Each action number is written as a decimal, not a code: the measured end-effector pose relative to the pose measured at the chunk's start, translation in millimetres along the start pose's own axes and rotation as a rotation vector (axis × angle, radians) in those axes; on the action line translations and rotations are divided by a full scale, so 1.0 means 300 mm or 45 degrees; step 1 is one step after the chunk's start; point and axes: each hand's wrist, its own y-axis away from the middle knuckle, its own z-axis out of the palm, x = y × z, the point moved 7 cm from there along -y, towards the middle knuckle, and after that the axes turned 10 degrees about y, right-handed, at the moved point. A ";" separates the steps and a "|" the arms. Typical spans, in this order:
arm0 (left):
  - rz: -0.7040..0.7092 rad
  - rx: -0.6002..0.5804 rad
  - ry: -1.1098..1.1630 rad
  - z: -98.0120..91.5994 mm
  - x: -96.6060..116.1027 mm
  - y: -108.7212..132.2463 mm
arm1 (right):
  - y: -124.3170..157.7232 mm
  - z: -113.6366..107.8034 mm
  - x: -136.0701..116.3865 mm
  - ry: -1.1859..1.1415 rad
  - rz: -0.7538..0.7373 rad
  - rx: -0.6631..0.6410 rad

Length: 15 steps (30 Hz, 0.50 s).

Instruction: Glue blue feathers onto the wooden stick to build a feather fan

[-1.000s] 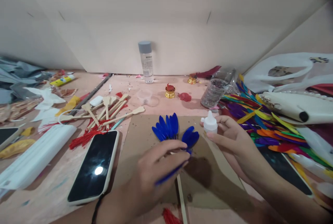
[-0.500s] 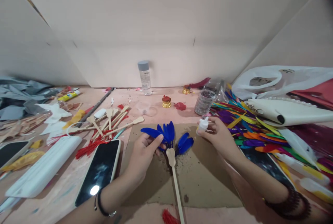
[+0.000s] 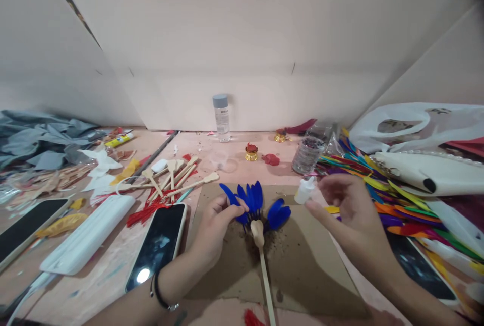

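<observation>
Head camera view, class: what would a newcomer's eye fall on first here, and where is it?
The vivid blue feathers would likely draw the eye first, fanned out beyond the head of a wooden stick on the brown cardboard, with the left hand pinching one at the fan's left edge. Next might come the many-coloured feathers heaped on the right, then the red tassels on the left, by the far end of a phone.

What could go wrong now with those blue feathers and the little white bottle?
The small white plastic bottle might tip or fall, since the right hand is open close beside it, not wrapped around it. Also, the slender blue feather pinched in the left hand could nudge the flat blue feathers fanned out over the brown cardboard sheet, because it is so close to them.
</observation>
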 end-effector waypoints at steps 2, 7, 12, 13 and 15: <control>-0.002 0.028 0.028 -0.004 0.001 -0.002 | 0.042 0.088 -0.006 0.120 0.015 -0.376; 0.019 0.113 0.117 -0.020 0.001 -0.003 | 0.189 0.261 -0.002 0.605 -0.020 -0.956; 0.023 0.163 0.200 -0.012 0.026 0.005 | 0.232 0.344 -0.034 0.980 -0.075 -1.095; 0.029 0.162 0.218 -0.005 0.040 0.009 | 0.230 0.351 -0.036 1.004 -0.069 -1.103; 0.056 0.156 0.255 0.007 0.077 0.020 | 0.218 0.350 -0.033 0.990 -0.032 -1.068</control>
